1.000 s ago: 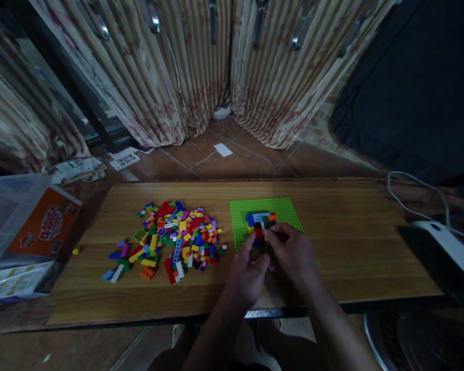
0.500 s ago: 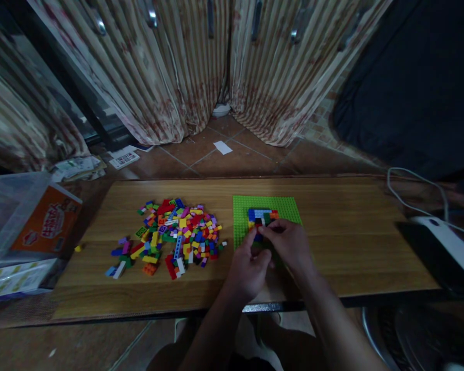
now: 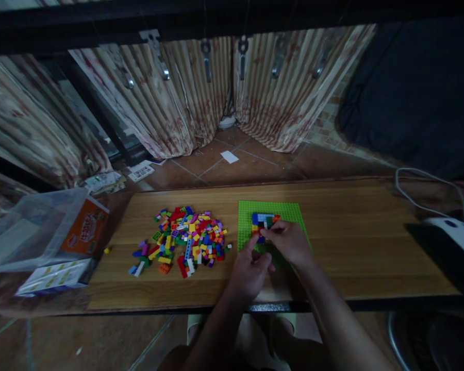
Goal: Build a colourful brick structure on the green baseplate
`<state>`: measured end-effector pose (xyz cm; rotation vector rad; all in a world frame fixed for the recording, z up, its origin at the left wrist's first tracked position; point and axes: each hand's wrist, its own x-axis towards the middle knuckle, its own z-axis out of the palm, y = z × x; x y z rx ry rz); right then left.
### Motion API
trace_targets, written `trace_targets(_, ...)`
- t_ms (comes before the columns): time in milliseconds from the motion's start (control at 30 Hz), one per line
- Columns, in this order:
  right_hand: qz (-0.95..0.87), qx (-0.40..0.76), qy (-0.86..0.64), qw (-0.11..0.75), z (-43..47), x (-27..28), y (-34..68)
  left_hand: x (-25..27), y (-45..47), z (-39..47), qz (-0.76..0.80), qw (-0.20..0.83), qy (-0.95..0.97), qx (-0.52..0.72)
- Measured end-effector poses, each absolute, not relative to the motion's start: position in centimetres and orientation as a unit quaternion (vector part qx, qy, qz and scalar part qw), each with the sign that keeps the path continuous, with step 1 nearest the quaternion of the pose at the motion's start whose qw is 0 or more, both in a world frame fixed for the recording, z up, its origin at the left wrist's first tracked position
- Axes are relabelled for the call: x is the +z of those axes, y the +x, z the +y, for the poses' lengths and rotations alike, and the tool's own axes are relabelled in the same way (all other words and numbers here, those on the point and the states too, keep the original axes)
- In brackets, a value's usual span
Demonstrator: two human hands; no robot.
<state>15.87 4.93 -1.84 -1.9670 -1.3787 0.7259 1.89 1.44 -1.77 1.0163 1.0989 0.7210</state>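
Observation:
A green studded baseplate (image 3: 245, 211) lies on the wooden table, right of the middle. On it a group of toy bricks (image 3: 266, 217) is built, with light blue, blue, orange, yellow, red and dark ones showing. My right hand (image 3: 290, 243) reaches in from the right, thumb and forefinger pinched at a small brick in this group, which they partly hide. From the near left, my left hand (image 3: 252, 268) touches the near edge of the group with its outstretched forefinger. Its thumb is apart from that finger. Both hands cover the baseplate's near part.
A wide pile of loose mixed bricks (image 3: 201, 234) spreads over the table's left half. Left of the table are a clear plastic bin (image 3: 42, 221) and a box (image 3: 58, 277). A white device (image 3: 454, 234) with a cable lies at the right end. Curtains (image 3: 193, 98) hang behind.
The head view has tilted up and turned slightly left, so everything sits a little differently in the picture. Both hands stay at the same bricks on the baseplate, with hardly any movement.

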Motion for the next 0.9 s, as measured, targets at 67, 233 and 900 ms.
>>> trace_targets(67, -0.528, 0.277, -0.742, 0.307, 4.8, -1.8, 15.9, -1.8, 1.7, 1.2, 0.497, 0.659, 0.461, 0.327)
trace_targets(233, -0.532, 0.294, -0.736, 0.298, 4.7, -1.6, 16.2, -0.8, 1.7, 0.3, 0.502, 0.632, 0.465, 0.364)
trace_targets(900, -0.557, 0.319, -0.670, 0.372, 3.3, 0.0, 11.8, 1.7, 0.9, -1.6, 0.388, 0.663, 0.439, 0.466)
